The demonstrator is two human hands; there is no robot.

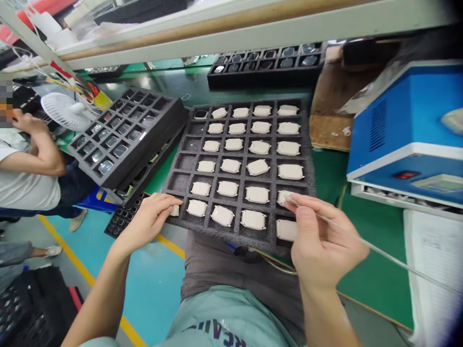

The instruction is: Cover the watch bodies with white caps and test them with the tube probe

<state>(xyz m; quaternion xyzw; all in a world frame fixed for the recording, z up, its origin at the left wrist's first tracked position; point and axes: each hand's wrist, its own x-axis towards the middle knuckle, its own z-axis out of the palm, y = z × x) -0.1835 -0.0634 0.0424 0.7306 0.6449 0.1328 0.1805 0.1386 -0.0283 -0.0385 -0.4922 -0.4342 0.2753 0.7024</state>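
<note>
A dark grey foam tray (235,236) in front of me holds rows of beige watch-case-like pieces, such as one piece (253,220) near the front edge. At its front left corner, my left hand (154,214) is closed over the edge, fingers together. They partly cover a beige piece (175,210) there. My right hand (325,241) pinches a thin clear tube (347,233) close to its end. That end is at a beige piece (282,197) in the right column; whether it touches is hard to tell. In the left column, a dark-faced piece (201,114) sits at the back.
Stacked foam trays (144,140) with dark glassy parts stand on the left, beside a white fan (65,111). Another tray (265,72) lies at the back under a shelf beam. A blue machine (408,120) and paper (432,270) are right. A person (32,164) sits left.
</note>
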